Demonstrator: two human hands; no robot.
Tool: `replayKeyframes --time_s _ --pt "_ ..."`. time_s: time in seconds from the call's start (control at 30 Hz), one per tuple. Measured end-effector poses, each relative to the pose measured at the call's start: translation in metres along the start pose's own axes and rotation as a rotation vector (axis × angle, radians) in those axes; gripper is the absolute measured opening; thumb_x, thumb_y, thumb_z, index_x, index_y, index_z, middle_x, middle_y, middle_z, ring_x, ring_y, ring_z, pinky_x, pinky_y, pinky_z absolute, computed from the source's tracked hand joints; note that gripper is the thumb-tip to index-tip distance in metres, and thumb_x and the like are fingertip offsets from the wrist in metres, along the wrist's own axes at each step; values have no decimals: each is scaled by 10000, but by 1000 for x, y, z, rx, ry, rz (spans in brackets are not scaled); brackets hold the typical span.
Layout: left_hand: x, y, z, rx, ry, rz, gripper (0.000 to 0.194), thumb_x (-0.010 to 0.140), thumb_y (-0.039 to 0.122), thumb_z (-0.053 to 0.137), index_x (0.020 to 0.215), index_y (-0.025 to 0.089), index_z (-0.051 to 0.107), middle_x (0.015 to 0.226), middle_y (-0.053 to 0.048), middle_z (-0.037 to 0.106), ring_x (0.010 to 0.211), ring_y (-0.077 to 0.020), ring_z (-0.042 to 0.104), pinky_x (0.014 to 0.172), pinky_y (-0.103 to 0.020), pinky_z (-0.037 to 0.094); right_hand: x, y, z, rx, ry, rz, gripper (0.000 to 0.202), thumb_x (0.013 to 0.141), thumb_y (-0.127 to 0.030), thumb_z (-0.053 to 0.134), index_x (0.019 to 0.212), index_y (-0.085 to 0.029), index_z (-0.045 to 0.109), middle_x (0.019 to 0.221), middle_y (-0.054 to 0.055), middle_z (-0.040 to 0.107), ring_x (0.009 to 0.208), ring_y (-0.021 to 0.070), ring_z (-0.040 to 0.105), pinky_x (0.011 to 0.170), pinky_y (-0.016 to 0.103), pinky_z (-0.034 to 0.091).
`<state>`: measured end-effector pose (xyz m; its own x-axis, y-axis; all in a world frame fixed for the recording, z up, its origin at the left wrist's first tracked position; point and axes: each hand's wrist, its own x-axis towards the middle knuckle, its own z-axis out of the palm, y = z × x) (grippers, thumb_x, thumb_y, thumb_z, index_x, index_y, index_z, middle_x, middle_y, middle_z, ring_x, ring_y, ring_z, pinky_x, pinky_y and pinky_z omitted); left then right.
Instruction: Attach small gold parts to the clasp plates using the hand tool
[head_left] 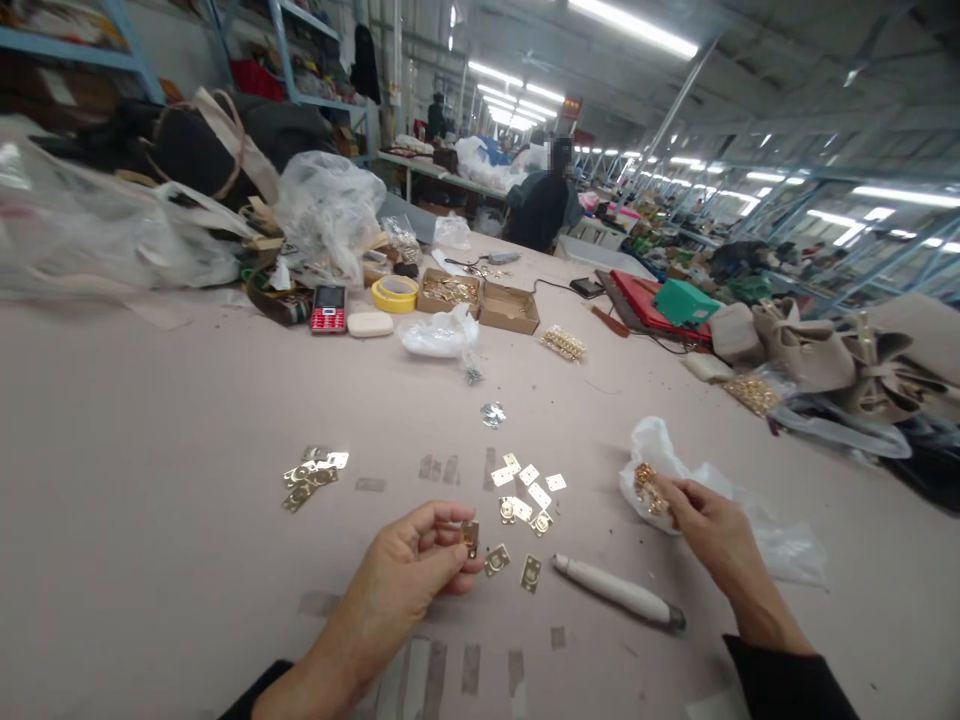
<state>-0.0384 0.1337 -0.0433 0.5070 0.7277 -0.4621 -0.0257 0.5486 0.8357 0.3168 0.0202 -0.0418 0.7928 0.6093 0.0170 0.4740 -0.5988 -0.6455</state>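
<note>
My left hand (420,560) pinches a small gold-coloured metal clasp plate (470,538) between thumb and fingers. At the right, the closed fingertips of my right hand (705,525) are at small gold-coloured metal pieces (649,488) in an open white plastic bag (652,440); what they grip is hidden. Beside my left hand lie two loose clasp plates (531,573), with a group of shiny gold-coloured plates (538,495) just beyond. Between my hands rests a pale, thick, pen-shaped tool (619,592). More clasp plates (309,480) are piled to the left.
Silver metal pieces (493,414) lie mid-table. Farther back are a cardboard box (510,308), yellow tape (394,292), a red phone (328,310) and a plastic bag (439,335). Beige bags (806,345) crowd the right edge. A person (541,205) is beyond the table.
</note>
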Motion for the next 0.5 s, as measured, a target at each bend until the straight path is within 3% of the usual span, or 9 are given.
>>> replayKeyframes --time_s 0.1,0.17,0.37,0.43,0.5 --pt "0 -4 0 -7 -22 -13 405 675 366 813 995 166 667 890 -53 703 844 -223 736 724 -304 596 -14 -14 4 390 -28 162 552 562 -647 785 792 -148 725 607 16 597 555 151 527 556 292 461" --pt "1 -6 2 -15 -32 -14 410 664 368 816 981 166 652 885 -60 715 839 -222 735 712 -298 592 -34 -31 10 568 -129 194 543 539 -600 855 792 -143 710 636 9 601 558 125 537 554 257 485" --pt "-6 -10 10 -22 -55 -22 411 651 386 806 939 163 615 834 -58 725 832 -212 729 679 -259 567 -116 -93 53 779 -630 119 438 778 -577 748 803 -147 670 705 23 639 600 103 588 570 209 509" --pt "-8 -11 11 -23 -51 -18 425 642 390 803 941 163 605 820 -51 724 842 -210 725 682 -254 565 -133 -104 71 838 -699 107 441 804 -583 720 818 -146 661 755 34 652 612 112 601 546 217 511" --pt "-10 -13 9 -31 -40 -14 454 641 391 800 980 164 603 821 -48 728 850 -207 721 685 -253 562 -143 -109 86 870 -678 85 426 820 -571 711 808 -151 639 709 8 620 558 97 566 503 207 484"
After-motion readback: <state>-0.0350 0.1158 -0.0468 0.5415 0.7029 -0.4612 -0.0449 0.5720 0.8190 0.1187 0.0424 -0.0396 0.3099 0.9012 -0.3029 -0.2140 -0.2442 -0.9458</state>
